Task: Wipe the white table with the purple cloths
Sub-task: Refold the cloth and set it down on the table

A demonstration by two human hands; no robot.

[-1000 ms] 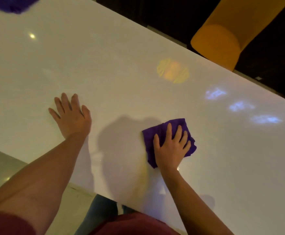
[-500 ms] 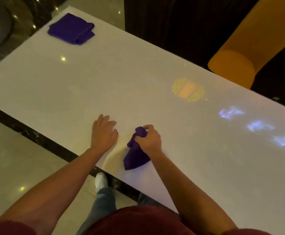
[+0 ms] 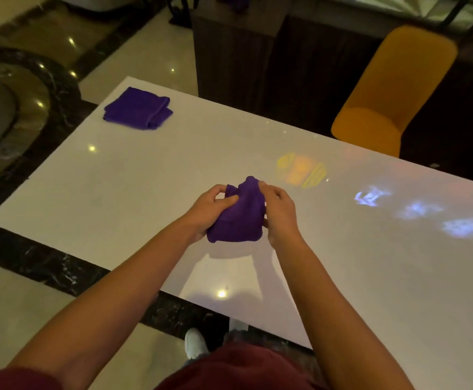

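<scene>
I can read no text, label, brand or number anywhere; the coloured light patches on the white table [image 3: 117,192] carry no legible characters.

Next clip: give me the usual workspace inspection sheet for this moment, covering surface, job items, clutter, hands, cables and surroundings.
Surface: white table, glossy, carrying coloured light patches and ceiling-light reflections.
Job's things: bunched purple cloth held in both hands above the table; folded purple cloth lying near the far left corner.
Clutter: nothing seen.
Grippers: left hand and right hand both closed on the bunched purple cloth, one at each side.
Cables: nothing seen.
Surroundings: orange chair at the far side; dark wooden cabinet beyond the table; polished floor with a dark marble border; the person's white shoe beneath the near edge.
</scene>
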